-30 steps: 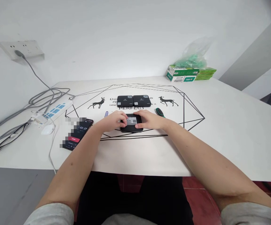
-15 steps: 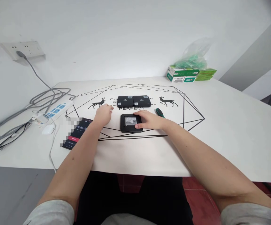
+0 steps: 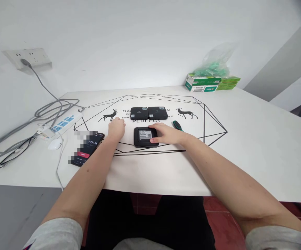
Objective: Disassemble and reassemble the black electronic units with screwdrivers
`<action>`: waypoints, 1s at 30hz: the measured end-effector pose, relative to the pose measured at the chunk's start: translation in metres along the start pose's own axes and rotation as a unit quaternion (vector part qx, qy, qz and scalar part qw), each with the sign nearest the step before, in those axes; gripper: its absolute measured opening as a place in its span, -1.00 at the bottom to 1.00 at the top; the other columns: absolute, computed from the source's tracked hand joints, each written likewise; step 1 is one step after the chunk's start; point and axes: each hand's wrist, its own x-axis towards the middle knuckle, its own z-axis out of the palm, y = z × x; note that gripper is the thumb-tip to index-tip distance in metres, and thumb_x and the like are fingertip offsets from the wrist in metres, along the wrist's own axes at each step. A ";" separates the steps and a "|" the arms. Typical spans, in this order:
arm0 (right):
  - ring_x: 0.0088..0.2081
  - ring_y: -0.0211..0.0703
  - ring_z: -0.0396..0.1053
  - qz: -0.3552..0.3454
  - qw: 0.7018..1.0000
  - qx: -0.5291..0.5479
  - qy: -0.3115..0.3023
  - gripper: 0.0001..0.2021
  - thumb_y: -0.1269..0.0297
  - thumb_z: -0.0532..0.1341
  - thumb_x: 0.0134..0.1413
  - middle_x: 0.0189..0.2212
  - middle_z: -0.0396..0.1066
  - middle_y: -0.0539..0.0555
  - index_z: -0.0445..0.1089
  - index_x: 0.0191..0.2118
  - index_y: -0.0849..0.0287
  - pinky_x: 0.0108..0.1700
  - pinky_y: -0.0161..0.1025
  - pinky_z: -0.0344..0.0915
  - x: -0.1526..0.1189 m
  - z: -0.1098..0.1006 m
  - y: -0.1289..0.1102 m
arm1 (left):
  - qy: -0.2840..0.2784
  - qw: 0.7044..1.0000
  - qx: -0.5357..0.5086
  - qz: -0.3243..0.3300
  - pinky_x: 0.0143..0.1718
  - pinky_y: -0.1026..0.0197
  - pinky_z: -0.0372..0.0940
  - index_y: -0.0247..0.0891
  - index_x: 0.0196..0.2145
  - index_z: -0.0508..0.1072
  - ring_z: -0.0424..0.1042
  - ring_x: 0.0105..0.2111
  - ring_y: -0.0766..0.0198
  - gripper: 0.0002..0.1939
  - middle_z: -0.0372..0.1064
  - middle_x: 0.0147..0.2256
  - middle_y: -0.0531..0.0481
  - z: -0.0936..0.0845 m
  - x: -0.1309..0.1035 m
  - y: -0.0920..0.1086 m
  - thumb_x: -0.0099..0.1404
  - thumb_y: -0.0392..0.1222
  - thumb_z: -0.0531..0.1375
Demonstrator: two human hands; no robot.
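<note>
Case [image 3: 142, 136]: flat on table [image 3: 244, 156], label up, in front of two black boxes [image 3: 139, 113]
Right hand [image 3: 166, 133]: clasping case's right end
Left hand [image 3: 116, 128]: left of case, fingers curled; can't tell if holding anything

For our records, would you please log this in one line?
Right hand: holding labelled black case | left hand: apart from case, grasp hidden | green-black tool: beyond right hand
</note>
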 end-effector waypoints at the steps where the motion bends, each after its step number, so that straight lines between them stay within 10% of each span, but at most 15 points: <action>1: 0.30 0.40 0.43 0.001 1.000 0.001 -0.001 -0.16 -0.34 0.35 0.20 0.29 0.47 0.36 0.40 0.40 0.14 0.36 0.40 0.37 0.000 0.000 0.000 | 0.000 1.000 0.000 -0.003 0.10 -0.09 0.35 -0.23 -0.01 0.66 0.48 0.11 -0.17 -0.69 0.50 0.04 -0.34 -0.001 0.000 0.000 0.59 -0.25 0.09; 11: 0.56 0.55 0.04 0.030 0.999 0.036 -0.009 0.31 -0.29 0.56 -0.09 0.55 0.08 0.40 -0.06 0.63 0.07 0.54 0.50 0.08 -0.007 0.003 -0.014 | 0.001 1.000 -0.004 -0.002 0.08 -0.12 0.33 -0.22 -0.06 0.64 0.47 0.09 -0.19 -0.70 0.52 0.01 -0.33 -0.004 -0.002 0.006 0.57 -0.30 0.08; 30: 0.50 0.49 0.13 0.018 0.999 -0.031 0.025 0.36 -0.06 0.63 -0.14 0.49 0.09 0.32 -0.15 0.65 -0.04 0.51 0.37 0.20 -0.014 -0.001 -0.042 | 0.025 0.995 -0.090 0.023 0.20 -0.12 0.21 -0.17 -0.15 0.51 0.45 0.11 -0.09 -0.80 0.56 0.02 -0.18 -0.005 -0.004 0.017 0.61 -0.23 0.08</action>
